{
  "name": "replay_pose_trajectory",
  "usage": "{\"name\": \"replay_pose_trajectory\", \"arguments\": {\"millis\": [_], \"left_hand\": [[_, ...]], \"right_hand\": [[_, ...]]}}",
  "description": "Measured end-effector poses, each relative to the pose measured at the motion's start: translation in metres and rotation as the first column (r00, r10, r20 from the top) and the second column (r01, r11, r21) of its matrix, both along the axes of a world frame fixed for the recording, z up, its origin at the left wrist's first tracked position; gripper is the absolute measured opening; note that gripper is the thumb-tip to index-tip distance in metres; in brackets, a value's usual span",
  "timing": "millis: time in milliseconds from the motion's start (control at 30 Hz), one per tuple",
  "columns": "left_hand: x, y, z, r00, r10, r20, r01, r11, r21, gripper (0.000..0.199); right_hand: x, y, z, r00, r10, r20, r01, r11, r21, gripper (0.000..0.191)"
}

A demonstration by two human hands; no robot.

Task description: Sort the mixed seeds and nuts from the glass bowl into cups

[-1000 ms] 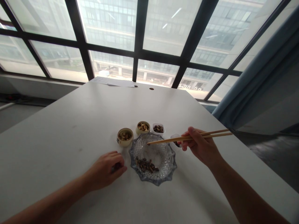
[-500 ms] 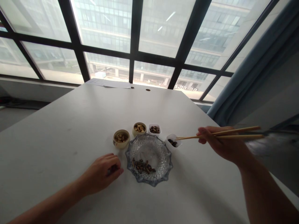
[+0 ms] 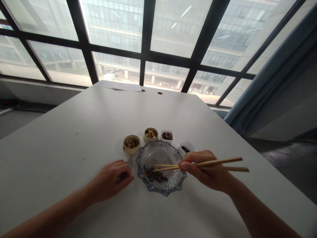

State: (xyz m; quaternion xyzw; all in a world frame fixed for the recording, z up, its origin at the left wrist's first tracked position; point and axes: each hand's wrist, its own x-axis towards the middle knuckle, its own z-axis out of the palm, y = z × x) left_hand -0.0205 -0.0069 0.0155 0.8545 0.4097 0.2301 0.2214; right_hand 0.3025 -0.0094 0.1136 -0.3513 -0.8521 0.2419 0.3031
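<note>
My right hand point(image 3: 205, 170) is closed around a pair of wooden chopsticks point(image 3: 218, 162). Their tips hover over a scalloped glass bowl point(image 3: 170, 162), above dark, striped seeds point(image 3: 156, 175) heaped in its front left part. Between the tips, which are slightly apart, I can make out no seed. On the table just left of the bowl rests my left hand point(image 3: 112, 180), its fingers loosely curled, with nothing visible in it. Partly behind my right hand, a white dish point(image 3: 189, 144) contains a few black seeds point(image 3: 185, 149).
Behind the glass bowl stand a cream cup point(image 3: 131, 150) of brownish nuts, another cream cup point(image 3: 151, 139) of paler nuts and a white dish point(image 3: 167, 140) of dark seeds. Papers point(image 3: 119, 86) lie at the far edge of the white table point(image 3: 111, 115), near the window.
My right hand has swung left with the chopsticks, from the right-hand white dish to above the seeds in the glass bowl. My left hand stays beside the bowl; the view has shifted slightly.
</note>
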Motion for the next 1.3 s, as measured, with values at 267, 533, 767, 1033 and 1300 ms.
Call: {"name": "replay_pose_trajectory", "arguments": {"millis": [267, 533, 767, 1033, 1300], "left_hand": [[0.001, -0.001, 0.003, 1.000, 0.001, 0.001, -0.001, 1.000, 0.006, 0.020], [0.000, 0.000, 0.000, 1.000, -0.001, 0.008, 0.001, 1.000, 0.006, 0.019], [0.001, -0.001, 0.002, 1.000, -0.007, -0.002, 0.007, 1.000, -0.002, 0.019], [0.001, -0.001, 0.001, 1.000, -0.004, -0.012, 0.004, 1.000, -0.002, 0.020], [0.001, -0.001, 0.000, 1.000, 0.001, -0.007, -0.001, 1.000, -0.006, 0.020]], "right_hand": [[-0.003, -0.001, -0.005, 0.999, 0.032, -0.026, -0.033, 0.999, -0.026, 0.033], [-0.002, 0.002, -0.007, 1.000, -0.017, 0.005, 0.017, 1.000, 0.015, 0.036], [-0.003, 0.005, -0.012, 1.000, -0.010, -0.011, 0.010, 1.000, 0.002, 0.035], [-0.002, 0.004, -0.017, 0.999, 0.008, -0.033, -0.007, 0.999, 0.033, 0.037], [0.013, 0.015, -0.016, 0.982, -0.128, -0.136, 0.122, 0.991, -0.050, 0.044]]}}
